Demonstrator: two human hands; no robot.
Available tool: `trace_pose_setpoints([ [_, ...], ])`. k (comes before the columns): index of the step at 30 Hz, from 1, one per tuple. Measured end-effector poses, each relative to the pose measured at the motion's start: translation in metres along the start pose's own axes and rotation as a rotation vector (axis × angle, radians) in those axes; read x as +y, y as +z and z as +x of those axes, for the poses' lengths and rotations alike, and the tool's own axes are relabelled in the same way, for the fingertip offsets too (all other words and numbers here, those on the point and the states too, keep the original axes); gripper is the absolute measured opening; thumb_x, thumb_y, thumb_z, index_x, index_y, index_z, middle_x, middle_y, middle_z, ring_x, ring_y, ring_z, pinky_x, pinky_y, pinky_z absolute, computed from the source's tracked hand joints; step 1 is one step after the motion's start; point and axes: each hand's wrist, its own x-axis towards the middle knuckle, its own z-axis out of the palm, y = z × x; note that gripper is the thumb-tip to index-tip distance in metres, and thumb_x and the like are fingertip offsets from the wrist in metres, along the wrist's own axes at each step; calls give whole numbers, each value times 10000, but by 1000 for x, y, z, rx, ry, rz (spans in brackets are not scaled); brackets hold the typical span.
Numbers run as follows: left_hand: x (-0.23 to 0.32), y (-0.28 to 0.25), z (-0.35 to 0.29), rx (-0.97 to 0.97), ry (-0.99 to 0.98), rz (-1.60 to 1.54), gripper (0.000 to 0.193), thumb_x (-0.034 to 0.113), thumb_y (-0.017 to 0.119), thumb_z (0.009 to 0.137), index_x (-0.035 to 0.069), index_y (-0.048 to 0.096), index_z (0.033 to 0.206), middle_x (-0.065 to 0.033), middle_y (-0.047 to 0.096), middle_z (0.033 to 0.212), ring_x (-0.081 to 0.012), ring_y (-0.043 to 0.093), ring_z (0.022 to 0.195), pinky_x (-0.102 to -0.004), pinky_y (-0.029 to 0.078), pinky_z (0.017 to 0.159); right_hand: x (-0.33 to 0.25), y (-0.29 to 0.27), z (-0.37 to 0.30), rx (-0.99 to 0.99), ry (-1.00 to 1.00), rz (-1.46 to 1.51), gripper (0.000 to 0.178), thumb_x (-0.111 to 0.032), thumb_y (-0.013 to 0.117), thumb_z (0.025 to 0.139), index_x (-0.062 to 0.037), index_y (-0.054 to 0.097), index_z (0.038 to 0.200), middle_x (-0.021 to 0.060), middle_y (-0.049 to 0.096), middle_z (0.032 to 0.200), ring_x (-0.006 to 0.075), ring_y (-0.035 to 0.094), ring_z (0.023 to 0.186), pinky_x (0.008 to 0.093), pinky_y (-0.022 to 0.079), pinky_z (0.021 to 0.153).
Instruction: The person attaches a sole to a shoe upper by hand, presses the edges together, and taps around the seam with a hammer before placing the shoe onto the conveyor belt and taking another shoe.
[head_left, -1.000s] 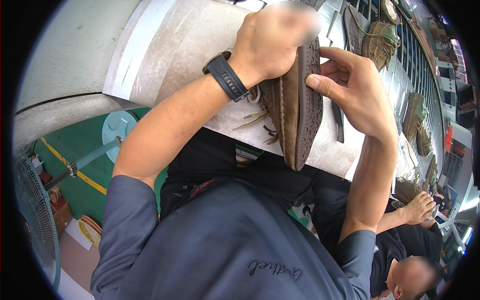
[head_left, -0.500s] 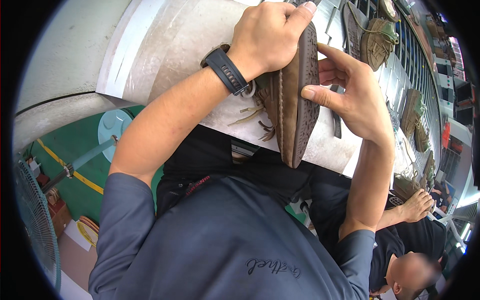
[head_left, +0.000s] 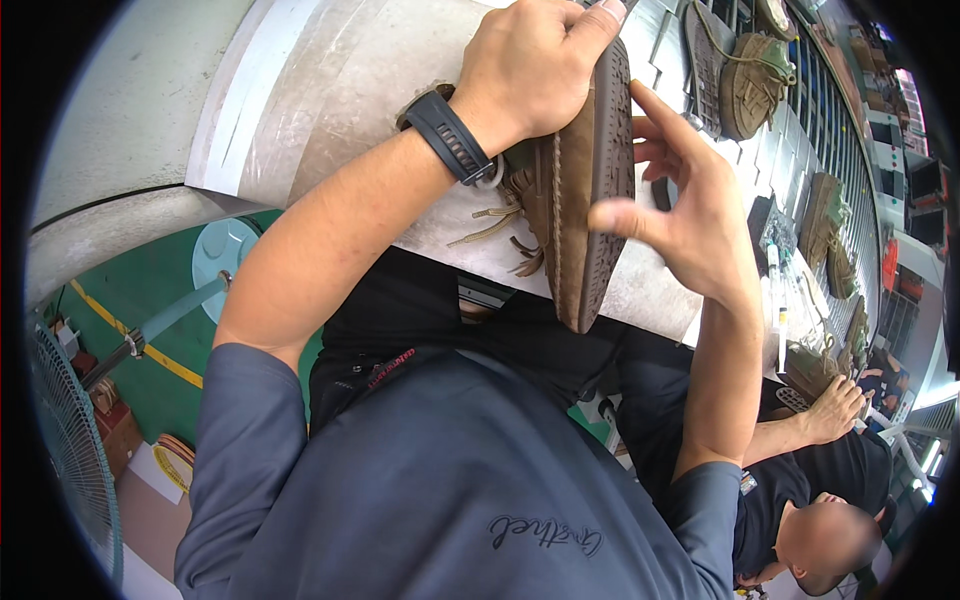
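Observation:
A brown shoe (head_left: 572, 235) stands on its side at the table's edge, its dark patterned sole (head_left: 609, 170) turned to the right. My left hand (head_left: 535, 72) is closed round its far end, with the thumb over the sole's edge. Loose laces (head_left: 522, 212) hang from the shoe's left side onto the table. My right hand (head_left: 692, 205) is open beside the sole, fingers spread; its blurred thumb overlaps the sole, and I cannot tell whether it touches. Much of the upper is hidden behind my left hand and wrist.
A pale worktable (head_left: 340, 150) lies under the shoe. To the right runs a roller conveyor (head_left: 812, 110) carrying several shoes, one of them a brown-green shoe (head_left: 752, 88). A co-worker's hand (head_left: 836, 410) is at the lower right. A fan (head_left: 75, 470) and a blue stool (head_left: 215, 265) stand left.
My right thumb and fingers have spread apart, and that hand has shifted slightly left and down. The shoe has moved a little left, still in my left hand.

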Motion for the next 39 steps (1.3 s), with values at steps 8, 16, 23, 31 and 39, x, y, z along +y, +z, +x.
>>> trace_pose_setpoints([
  [8, 7, 7, -6, 5, 26, -62, 511, 355, 532, 1100, -56, 684, 836, -255, 654, 707, -357, 683, 662, -438, 490, 638, -9, 4, -12, 65, 101, 101, 1239, -422, 1049, 589, 66, 461, 1564, 138, 700, 1196, 221, 665, 1034, 359, 531, 886],
  [16, 3, 6, -2, -157, 94, -4, 464, 391, 569, 1120, -10, 745, 965, -71, 734, 796, -106, 648, 742, -280, 518, 692, 5, 13, 19, 315, 150, 326, 1048, -375, 1052, 636, 118, 574, 1427, 42, 645, 923, 100, 585, 791, 260, 536, 715],
  [23, 70, -31, 14, -108, 618, -127, 424, 278, 825, 943, 10, 680, 1238, -135, 715, 1089, -245, 689, 946, -343, 551, 840, -46, -1, 23, 550, -275, 336, 789, -203, 1036, 683, 45, 583, 1280, 56, 656, 1040, 130, 641, 911, 285, 554, 830],
  [31, 94, -65, -36, -152, 1032, 359, 716, 638, 522, 1056, -8, 567, 1363, -321, 572, 1463, -424, 576, 1299, -514, 441, 1110, -74, 13, -42, 533, -315, 704, 277, 12, 805, 928, 18, 632, 1145, 82, 637, 1086, 136, 613, 972, 280, 511, 876],
  [39, 100, -65, -65, -78, 1025, 340, 488, 406, 674, 1040, -9, 632, 1293, -254, 652, 1383, -473, 582, 1309, -526, 470, 1097, -71, 23, -51, 567, -458, 612, 239, 21, 835, 888, 17, 676, 1066, 118, 663, 1008, 186, 632, 916, 294, 515, 824],
])
